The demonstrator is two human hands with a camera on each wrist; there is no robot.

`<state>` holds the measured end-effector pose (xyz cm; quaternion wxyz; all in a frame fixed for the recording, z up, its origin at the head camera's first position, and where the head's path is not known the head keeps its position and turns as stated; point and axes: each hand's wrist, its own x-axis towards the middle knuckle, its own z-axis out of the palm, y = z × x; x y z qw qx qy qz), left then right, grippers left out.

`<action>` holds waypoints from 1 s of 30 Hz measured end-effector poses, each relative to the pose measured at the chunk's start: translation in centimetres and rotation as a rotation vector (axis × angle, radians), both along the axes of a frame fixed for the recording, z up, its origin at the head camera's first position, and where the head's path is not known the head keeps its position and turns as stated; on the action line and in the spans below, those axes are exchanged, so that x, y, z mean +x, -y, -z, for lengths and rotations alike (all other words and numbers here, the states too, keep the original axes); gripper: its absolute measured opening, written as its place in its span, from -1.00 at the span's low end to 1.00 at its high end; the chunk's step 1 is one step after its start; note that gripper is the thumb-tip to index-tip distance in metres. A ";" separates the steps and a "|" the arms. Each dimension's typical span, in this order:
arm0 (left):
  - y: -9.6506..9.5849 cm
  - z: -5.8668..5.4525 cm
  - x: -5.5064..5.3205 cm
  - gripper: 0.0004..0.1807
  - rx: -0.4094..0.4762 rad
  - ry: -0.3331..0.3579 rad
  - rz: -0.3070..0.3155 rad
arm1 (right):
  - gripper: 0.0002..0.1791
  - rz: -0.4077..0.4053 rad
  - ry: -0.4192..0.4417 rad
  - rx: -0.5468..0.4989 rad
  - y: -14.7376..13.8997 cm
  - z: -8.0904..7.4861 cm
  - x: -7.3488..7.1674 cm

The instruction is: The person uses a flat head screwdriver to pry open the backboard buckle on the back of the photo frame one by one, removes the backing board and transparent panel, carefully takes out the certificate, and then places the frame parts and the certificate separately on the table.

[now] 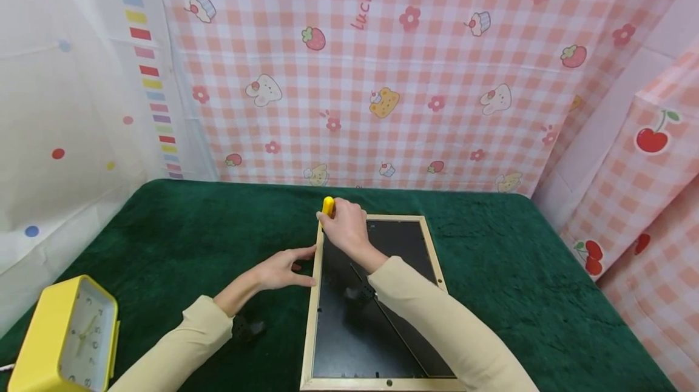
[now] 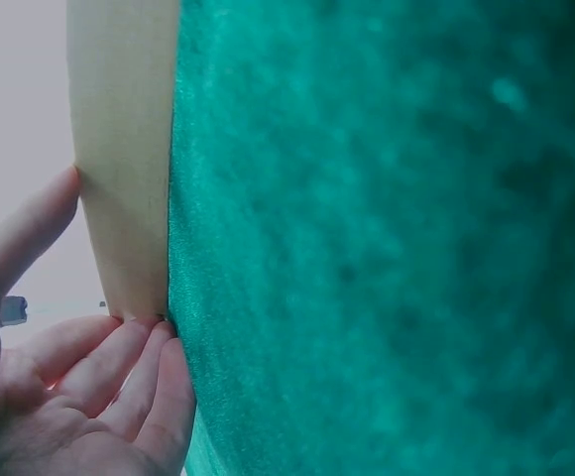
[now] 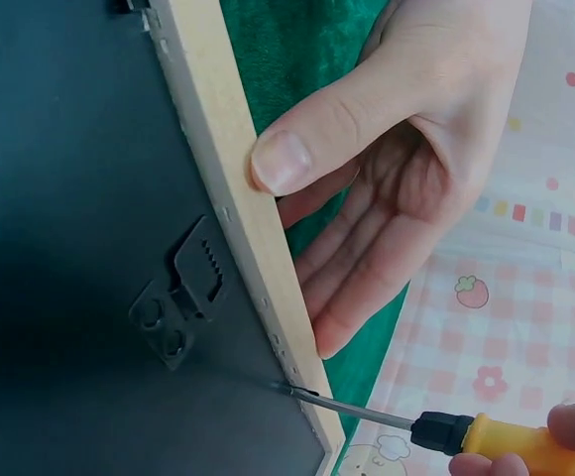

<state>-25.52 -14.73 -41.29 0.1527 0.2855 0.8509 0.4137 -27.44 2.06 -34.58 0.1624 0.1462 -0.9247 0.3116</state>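
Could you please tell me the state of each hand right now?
Left hand: open, touching the picture frame.
Right hand: closed, holding the screwdriver.

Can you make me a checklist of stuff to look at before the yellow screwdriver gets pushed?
1. Left hand touching the wooden frame to steady it: ok.
2. Right hand gripping the yellow screwdriver by its handle: ok.
3. Screwdriver tip at the frame's inner edge: ok.
4. Tip tucked under something there: cannot tell, too small to see.
5. Left hand well away from the tip: not ok, it looks close if the tip slips.
6. Yellow clock apart from the frame: ok.
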 end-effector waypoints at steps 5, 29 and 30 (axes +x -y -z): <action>0.0 0.0 0.0 -0.20 -0.004 0.001 0.001 | -0.74 0.007 -0.006 0.006 0.2 -0.1 0.1; -0.2 -0.2 0.2 -0.21 0.027 0.023 0.033 | -0.79 -0.088 0.001 -0.251 -3.8 1.5 0.8; -0.2 -0.1 0.1 -0.21 0.026 0.021 0.033 | -0.78 -0.092 -0.023 -0.246 -3.9 1.2 0.8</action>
